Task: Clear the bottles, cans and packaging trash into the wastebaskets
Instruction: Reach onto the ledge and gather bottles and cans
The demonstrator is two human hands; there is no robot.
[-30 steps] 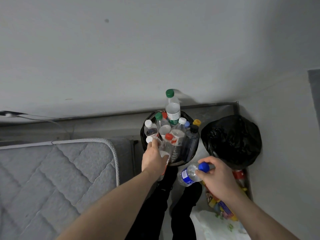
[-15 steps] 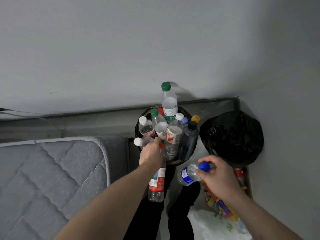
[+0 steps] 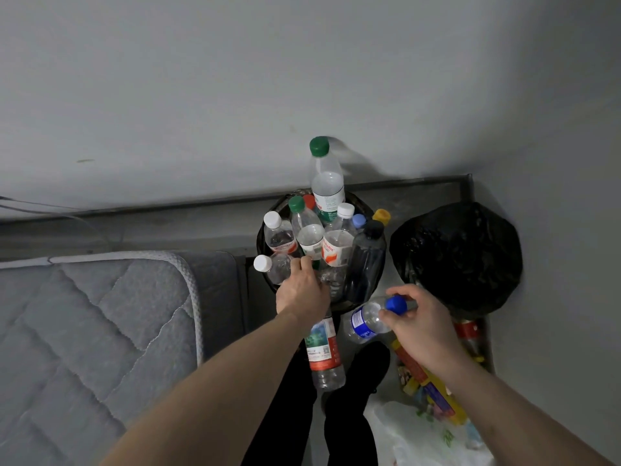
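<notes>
Bottles fill the round black wastebasket [image 3: 265,230] in the floor corner by the wall, standing upright and packed tight: tall green-capped bottle [image 3: 326,176] at the back rising above the rest, a shorter green-capped one [image 3: 304,227], white-capped ones, a dark bottle with black cap [image 3: 368,253], yellow and pale blue caps at the right edge. Left hand [image 3: 302,290] reaches over the basket's near rim, fingers curled round the neck of a clear bottle with red label [image 3: 322,351] that hangs down below the wrist, base toward the floor. Right hand [image 3: 420,321] grips a clear bottle with blue cap and blue label [image 3: 366,321] by the cap end, bottle lying sideways, just right of the basket's near rim. Black trash bag [image 3: 460,257] bulges just right of the basket. Colourful packaging [image 3: 430,388] and a white plastic bag [image 3: 420,438] lie on the floor under the right forearm. Grey quilted mattress [image 3: 84,331] at left. Person's dark trouser legs between the arms.
</notes>
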